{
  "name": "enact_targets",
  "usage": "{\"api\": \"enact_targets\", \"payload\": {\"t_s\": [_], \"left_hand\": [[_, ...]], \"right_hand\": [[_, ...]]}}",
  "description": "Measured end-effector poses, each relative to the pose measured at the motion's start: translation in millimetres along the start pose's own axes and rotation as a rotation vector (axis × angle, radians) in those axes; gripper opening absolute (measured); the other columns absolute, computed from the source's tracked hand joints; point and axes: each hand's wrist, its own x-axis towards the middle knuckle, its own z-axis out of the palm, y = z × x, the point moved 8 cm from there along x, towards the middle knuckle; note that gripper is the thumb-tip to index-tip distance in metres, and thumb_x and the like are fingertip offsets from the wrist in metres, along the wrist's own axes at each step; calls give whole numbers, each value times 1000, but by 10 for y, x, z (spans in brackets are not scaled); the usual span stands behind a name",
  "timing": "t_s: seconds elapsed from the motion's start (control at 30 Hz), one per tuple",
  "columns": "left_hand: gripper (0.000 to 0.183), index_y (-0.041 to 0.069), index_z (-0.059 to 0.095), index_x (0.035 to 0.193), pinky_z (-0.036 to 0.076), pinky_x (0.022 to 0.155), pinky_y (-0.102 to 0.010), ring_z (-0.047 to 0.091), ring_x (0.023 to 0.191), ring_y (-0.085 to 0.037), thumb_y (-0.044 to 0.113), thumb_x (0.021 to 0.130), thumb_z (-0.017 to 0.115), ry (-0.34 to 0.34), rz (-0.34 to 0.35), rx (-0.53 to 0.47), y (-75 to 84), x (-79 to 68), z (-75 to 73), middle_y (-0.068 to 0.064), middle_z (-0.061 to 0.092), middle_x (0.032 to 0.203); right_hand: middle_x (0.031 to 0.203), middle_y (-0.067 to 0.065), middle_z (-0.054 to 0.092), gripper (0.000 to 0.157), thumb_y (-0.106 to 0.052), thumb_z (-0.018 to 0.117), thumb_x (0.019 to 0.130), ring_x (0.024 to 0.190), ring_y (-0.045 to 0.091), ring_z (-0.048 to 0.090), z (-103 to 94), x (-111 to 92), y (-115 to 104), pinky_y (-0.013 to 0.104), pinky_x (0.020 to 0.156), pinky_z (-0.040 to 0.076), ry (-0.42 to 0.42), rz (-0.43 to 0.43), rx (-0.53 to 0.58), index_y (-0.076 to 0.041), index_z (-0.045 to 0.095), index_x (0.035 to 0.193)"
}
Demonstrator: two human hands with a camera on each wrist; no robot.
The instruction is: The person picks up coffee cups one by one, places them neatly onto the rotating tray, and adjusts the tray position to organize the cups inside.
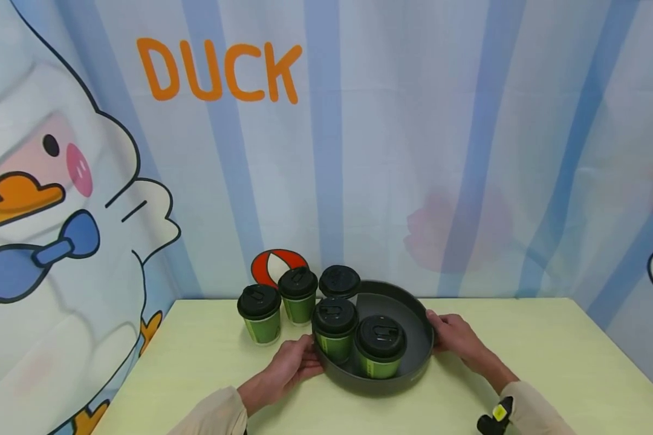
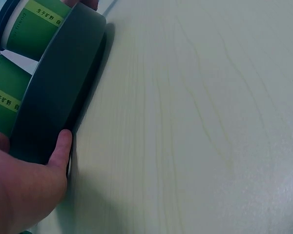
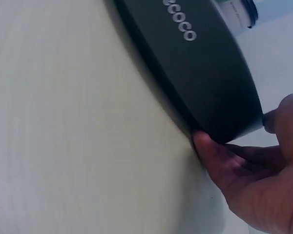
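Note:
Both hands hold a round dark grey tray [image 1: 413,356] by its sides. My left hand [image 1: 289,367] grips the left edge, with a fingertip against the lower edge in the left wrist view. At the opposite side my right hand [image 1: 459,338] pinches the wall between thumb and fingers; one fingertip lies under the bottom edge in the right wrist view. Two green paper cups with black lids, one at the left [image 1: 334,344] and one in front [image 1: 380,366], stand upright in the tray. Behind them shows another black-lidded cup [image 1: 340,279], its lower part hidden, apparently also inside.
Left of the tray, two more green cups with black lids stand on the pale yellow table, a nearer one [image 1: 263,329] and a farther one [image 1: 300,307]. A printed duck curtain [image 1: 381,151] hangs behind the table [image 1: 544,350].

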Motion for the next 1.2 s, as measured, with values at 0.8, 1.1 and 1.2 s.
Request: {"api": "enact_targets", "payload": {"t_s": [0.8, 1.1, 1.2], "left_hand": [[35, -8, 51, 105, 56, 80, -34, 60, 75, -14, 25, 96, 45, 19, 0, -39, 3, 2, -22, -7, 58, 83], [36, -7, 51, 105, 57, 79, -33, 61, 75, -14, 27, 97, 45, 18, -8, -36, -10, -16, -4, -7, 59, 82], [36, -7, 52, 105, 57, 80, -34, 62, 75, -14, 27, 97, 44, 13, -4, -34, -10, -15, 1, -7, 59, 82]], "right_hand": [[96, 18, 66, 61, -41, 45, 100, 84, 25, 66, 68, -57, 86, 40, 80, 56, -358, 101, 237, 15, 50, 123], [99, 21, 67, 52, -33, 44, 102, 85, 23, 68, 132, -150, 134, 40, 84, 55, -507, 142, 333, 16, 54, 118], [98, 22, 67, 49, -30, 44, 102, 84, 22, 69, 171, -234, 165, 39, 83, 56, -623, 178, 344, 16, 57, 112]]}}
